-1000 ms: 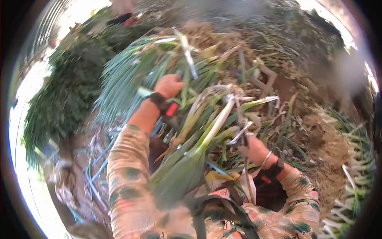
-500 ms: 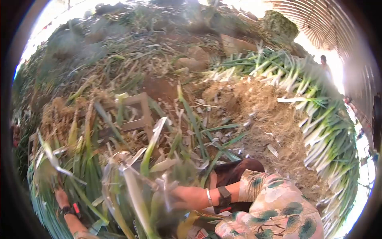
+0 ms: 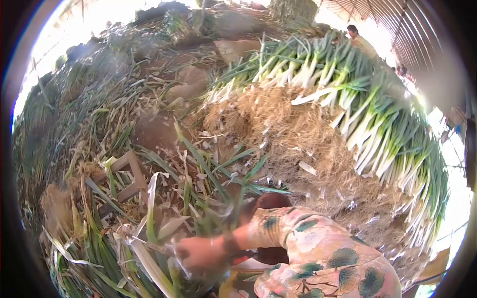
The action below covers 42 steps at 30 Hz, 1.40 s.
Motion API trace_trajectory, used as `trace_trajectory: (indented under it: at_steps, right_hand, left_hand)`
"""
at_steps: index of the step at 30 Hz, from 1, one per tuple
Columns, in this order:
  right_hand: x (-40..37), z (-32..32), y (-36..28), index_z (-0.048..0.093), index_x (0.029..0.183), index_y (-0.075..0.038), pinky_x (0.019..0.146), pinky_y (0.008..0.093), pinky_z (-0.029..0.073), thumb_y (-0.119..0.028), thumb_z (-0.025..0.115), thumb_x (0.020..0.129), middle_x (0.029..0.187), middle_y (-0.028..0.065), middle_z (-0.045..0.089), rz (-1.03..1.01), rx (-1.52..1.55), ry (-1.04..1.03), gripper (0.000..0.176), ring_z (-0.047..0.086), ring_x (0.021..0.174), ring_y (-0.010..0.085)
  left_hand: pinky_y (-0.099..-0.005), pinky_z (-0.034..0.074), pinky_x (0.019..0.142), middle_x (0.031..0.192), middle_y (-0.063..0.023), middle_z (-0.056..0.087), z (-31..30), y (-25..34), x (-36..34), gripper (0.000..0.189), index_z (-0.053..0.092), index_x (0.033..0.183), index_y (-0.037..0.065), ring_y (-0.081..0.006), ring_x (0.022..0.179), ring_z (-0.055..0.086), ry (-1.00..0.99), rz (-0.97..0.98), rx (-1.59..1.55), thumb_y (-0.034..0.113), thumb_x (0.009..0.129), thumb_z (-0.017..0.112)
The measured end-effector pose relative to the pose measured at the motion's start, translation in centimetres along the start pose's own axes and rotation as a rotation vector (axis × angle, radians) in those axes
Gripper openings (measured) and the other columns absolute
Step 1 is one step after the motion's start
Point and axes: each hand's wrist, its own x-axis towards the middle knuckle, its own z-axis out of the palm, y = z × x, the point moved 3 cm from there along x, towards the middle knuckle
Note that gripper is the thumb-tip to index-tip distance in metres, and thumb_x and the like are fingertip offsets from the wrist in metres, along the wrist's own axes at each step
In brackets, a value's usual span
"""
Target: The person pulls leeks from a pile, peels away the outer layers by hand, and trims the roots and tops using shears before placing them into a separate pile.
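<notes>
My right hand (image 3: 196, 254) reaches in from the right over a heap of green onions. It is smeared by motion, so I cannot tell what its fingers hold. A pale, peeling green onion stalk (image 3: 153, 265) slants just left of the fingers. Dry leaf strips hang around its top. More green onions (image 3: 94, 251) lie bunched at the lower left, their tan root ends upward. My left hand is out of view. A floral sleeve (image 3: 323, 243) covers my right arm.
Long rows of green onions (image 3: 370, 134) curve along the right, roots facing inward. A grey-brown frame (image 3: 134, 174) stands among loose leaves at left. A flat stone-like slab (image 3: 236, 49) and a person in yellow (image 3: 365, 45) are farther back.
The view has swung right, so the scene sits farther left. My left hand has left the picture. My right hand has moved left in the picture and blurred, staying by the peeling stalk.
</notes>
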Motion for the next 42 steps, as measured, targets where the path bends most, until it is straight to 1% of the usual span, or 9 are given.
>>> trace_trajectory:
  at_steps: [4,10,14,18,21,23,25,32,42]
  right_hand:
    - [-1.0,0.2,-0.5,0.059,0.106,-0.003,0.076,0.0354,0.048,-0.025,0.067,0.070,0.087,0.0121,0.064,0.236,0.435,0.019,0.043,0.061,0.081,0.0227]
    - [0.9,3.5,2.6,0.063,0.080,-0.002,0.074,0.0310,0.047,-0.021,0.063,0.077,0.081,0.0062,0.063,-0.012,0.740,0.052,0.019,0.059,0.077,0.0156]
    - [-1.1,4.3,1.1,0.058,0.095,-0.001,0.069,0.0275,0.045,-0.014,0.062,0.080,0.086,0.0051,0.055,-0.127,0.973,-0.005,0.020,0.054,0.079,0.0142]
    - [-1.1,4.7,3.0,0.060,0.100,-0.004,0.082,0.0310,0.047,-0.016,0.055,0.089,0.088,0.0078,0.062,-0.886,-0.130,0.317,0.017,0.059,0.086,0.0204]
    - [-1.2,5.1,4.3,0.063,0.103,-0.008,0.079,0.0412,0.051,-0.003,0.055,0.075,0.092,0.0157,0.062,-0.702,-0.485,0.194,0.029,0.062,0.089,0.0316]
    - [-2.9,5.4,4.0,0.063,0.115,-0.011,0.075,0.0413,0.051,-0.006,0.058,0.077,0.097,0.0139,0.061,-0.866,-0.722,0.048,0.039,0.060,0.084,0.0311]
    - [-6.9,5.2,-1.2,0.063,0.101,-0.002,0.060,0.0300,0.046,-0.026,0.065,0.084,0.084,0.0089,0.058,0.116,0.073,-0.233,0.029,0.055,0.071,0.0141]
    - [-13.2,8.4,-9.2,0.052,0.104,0.004,0.077,0.0452,0.049,-0.028,0.061,0.084,0.092,0.0281,0.061,0.091,-0.531,-0.558,0.039,0.060,0.089,0.0447]
    - [-9.9,9.7,-6.8,0.052,0.107,0.006,0.080,0.0467,0.048,-0.024,0.058,0.084,0.091,0.0300,0.061,0.008,-0.545,-0.338,0.038,0.060,0.090,0.0456]
  left_hand:
    - [-0.0410,0.050,0.082,0.105,-0.0207,0.064,-4.8,12.9,-7.1,0.034,0.056,0.114,-0.004,-0.0359,0.095,0.062,-0.063,0.095,-0.187,0.020,0.090,0.055]
    - [-0.0390,0.051,0.080,0.106,-0.0178,0.064,-8.7,23.9,-17.0,0.032,0.057,0.113,-0.003,-0.0314,0.094,0.063,-0.287,0.131,-0.363,0.015,0.086,0.061]
    - [-0.0376,0.052,0.080,0.106,-0.0159,0.064,-9.8,26.1,-21.4,0.032,0.057,0.112,-0.002,-0.0285,0.094,0.063,-0.369,0.075,-0.397,0.011,0.084,0.065]
    - [-0.0362,0.052,0.079,0.106,-0.0140,0.064,-11.3,23.4,-24.6,0.033,0.058,0.112,-0.001,-0.0255,0.093,0.064,-0.403,-0.026,-0.426,0.007,0.081,0.068]
    - [-0.0341,0.053,0.074,0.100,-0.0124,0.067,-10.1,21.7,-26.1,0.040,0.058,0.114,-0.002,-0.0226,0.083,0.065,-0.629,-0.157,-0.909,0.013,0.079,0.073]
    - [-0.0310,0.050,0.073,0.092,-0.0089,0.067,-12.7,27.7,-27.3,0.036,0.061,0.107,0.000,-0.0173,0.086,0.064,-0.588,-0.151,-0.653,0.019,0.079,0.072]
    - [-0.0382,0.048,0.077,0.090,-0.0169,0.066,-7.1,23.1,-26.7,0.047,0.061,0.101,-0.005,-0.0249,0.086,0.062,-0.535,-0.080,-0.460,0.035,0.077,0.071]
    - [-0.0387,0.047,0.086,0.100,-0.0242,0.066,-4.0,20.8,-27.5,0.039,0.064,0.103,-0.004,-0.0352,0.097,0.063,-0.421,-0.254,-0.519,0.028,0.081,0.059]
    - [-0.0470,0.048,0.079,0.090,-0.0267,0.065,-3.6,21.2,-28.2,0.029,0.060,0.098,-0.002,-0.0415,0.089,0.062,-0.225,-0.254,-0.457,0.023,0.083,0.058]
